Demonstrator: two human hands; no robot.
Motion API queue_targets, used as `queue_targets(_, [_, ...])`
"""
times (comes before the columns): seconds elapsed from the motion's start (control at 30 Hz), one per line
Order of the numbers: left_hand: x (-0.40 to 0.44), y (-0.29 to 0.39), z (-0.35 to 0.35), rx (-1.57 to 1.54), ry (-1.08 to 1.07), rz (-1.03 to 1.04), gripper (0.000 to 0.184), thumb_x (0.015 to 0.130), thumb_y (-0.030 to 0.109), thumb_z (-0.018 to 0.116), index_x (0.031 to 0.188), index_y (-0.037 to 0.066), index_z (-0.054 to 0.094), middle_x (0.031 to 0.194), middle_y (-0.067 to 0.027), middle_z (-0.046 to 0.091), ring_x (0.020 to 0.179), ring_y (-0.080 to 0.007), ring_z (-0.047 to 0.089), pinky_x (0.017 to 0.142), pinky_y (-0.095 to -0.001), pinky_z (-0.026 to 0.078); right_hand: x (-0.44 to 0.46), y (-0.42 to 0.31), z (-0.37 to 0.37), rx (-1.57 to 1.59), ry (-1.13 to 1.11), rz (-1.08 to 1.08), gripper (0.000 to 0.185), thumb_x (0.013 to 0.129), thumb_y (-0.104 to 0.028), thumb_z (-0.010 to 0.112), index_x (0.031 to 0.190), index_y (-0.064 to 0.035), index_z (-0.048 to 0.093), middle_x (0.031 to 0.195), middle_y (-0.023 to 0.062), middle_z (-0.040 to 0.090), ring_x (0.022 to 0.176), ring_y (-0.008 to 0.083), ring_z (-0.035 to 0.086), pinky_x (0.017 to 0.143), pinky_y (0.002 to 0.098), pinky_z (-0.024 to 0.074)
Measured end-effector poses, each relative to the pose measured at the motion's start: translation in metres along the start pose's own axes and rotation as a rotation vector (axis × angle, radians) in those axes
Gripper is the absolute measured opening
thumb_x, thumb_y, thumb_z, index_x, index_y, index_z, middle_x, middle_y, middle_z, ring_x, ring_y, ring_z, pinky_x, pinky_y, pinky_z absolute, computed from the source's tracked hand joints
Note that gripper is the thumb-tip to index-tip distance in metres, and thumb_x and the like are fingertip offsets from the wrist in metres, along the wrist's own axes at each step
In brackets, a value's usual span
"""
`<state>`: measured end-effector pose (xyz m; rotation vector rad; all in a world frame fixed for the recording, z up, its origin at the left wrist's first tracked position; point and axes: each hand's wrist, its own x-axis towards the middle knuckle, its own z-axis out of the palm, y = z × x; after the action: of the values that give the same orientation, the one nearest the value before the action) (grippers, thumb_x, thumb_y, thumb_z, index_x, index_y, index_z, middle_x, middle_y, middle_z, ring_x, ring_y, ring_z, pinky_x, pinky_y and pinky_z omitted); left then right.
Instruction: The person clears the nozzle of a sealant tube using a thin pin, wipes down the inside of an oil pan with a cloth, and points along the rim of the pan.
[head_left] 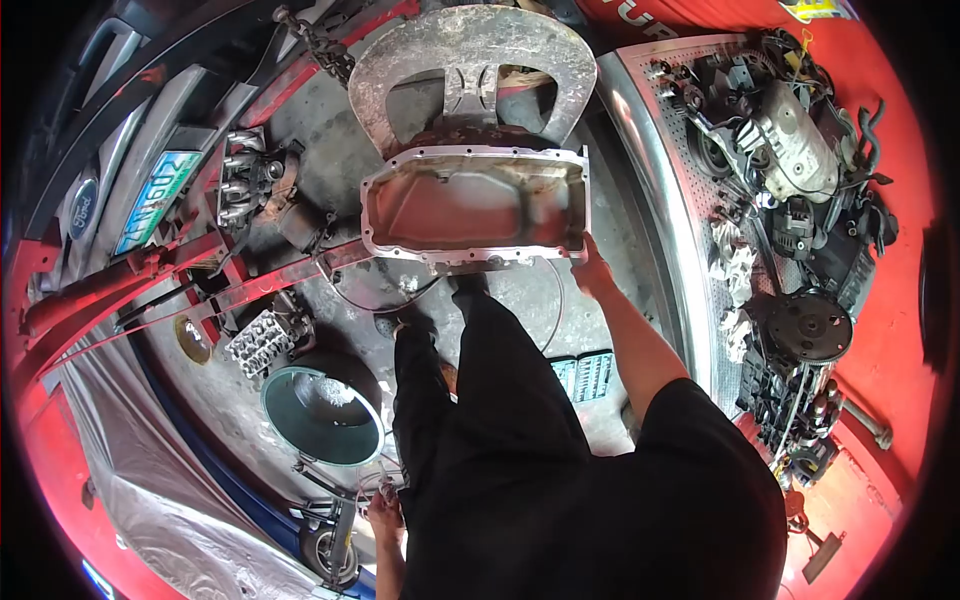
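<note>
A rectangular metal pan [475,208] with a bolt-hole flange rests on a worn chair [470,75], its open side facing me. At the pan's lower right corner, my right hand [592,270] is closed on the rim. My left hand [385,515] is low in the view, beside my leg and below a round dark tub [322,415]. Its fingers are closed round a small shiny object, too small to make out. A thin hose [375,307] curves across the floor below the pan.
Engine parts crowd a metal bench [650,180] on the right. On the left are a red metal beam [290,278], a vehicle front [155,200] and engine parts on the floor. An open tool case [592,376] lies right of my legs. Grey sheeting [150,470] hangs lower left.
</note>
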<state>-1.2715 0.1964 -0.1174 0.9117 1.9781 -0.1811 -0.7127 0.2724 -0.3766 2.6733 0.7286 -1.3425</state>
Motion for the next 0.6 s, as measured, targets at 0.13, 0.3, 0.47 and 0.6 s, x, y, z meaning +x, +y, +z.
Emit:
queue_targets(0.13, [0.006, -0.027, 0.003, 0.059, -0.02, 0.055, 0.023, 0.085, 0.007, 0.059, 0.105, -0.002, 0.064, 0.084, -0.0097, 0.068, 0.075, -0.0153, 0.059, 0.067, -0.0304, 0.046, -0.032, -0.015, 0.013, -0.047, 0.034, 0.016, 0.103, 0.08, -0.02, 0.063, 0.153, -0.0249, -0.01, 0.107, 0.0247, 0.066, 0.1, 0.0405, 0.064, 0.086, 0.0493, 0.0503])
queue_targets(0.3, [-0.018, 0.015, -0.004, -0.156, -0.05, 0.031, 0.025, 0.085, 0.003, 0.058, 0.109, -0.002, 0.063, 0.095, -0.0083, 0.068, 0.085, -0.0167, 0.061, 0.076, -0.0288, 0.046, -0.067, -0.045, 0.025, -0.213, -0.112, -0.062, 0.109, 0.079, -0.019, 0.062, 0.15, -0.0271, -0.02, 0.107, 0.023, 0.067, 0.097, 0.04, 0.065, 0.085, 0.0483, 0.051])
queue_targets(0.47, [-0.015, -0.012, -0.005, -0.141, -0.059, -0.164, 0.024, 0.084, 0.001, 0.058, 0.108, -0.001, 0.063, 0.096, -0.0088, 0.068, 0.087, -0.0173, 0.062, 0.076, -0.0292, 0.047, -0.071, -0.061, 0.024, -0.053, -0.143, 0.06, 0.108, 0.078, -0.015, 0.059, 0.15, -0.0276, -0.021, 0.107, 0.0225, 0.067, 0.096, 0.0378, 0.066, 0.081, 0.0469, 0.0514])
queue_targets(0.6, [-0.016, -0.02, -0.001, -0.141, -0.08, -0.092, 0.023, 0.084, 0.003, 0.059, 0.106, -0.001, 0.063, 0.094, -0.0096, 0.069, 0.085, -0.0175, 0.063, 0.076, -0.0297, 0.047, -0.068, -0.057, 0.026, -0.072, -0.164, 0.044, 0.109, 0.078, -0.015, 0.059, 0.149, -0.0271, -0.023, 0.101, 0.023, 0.068, 0.094, 0.0382, 0.067, 0.081, 0.0468, 0.0513])
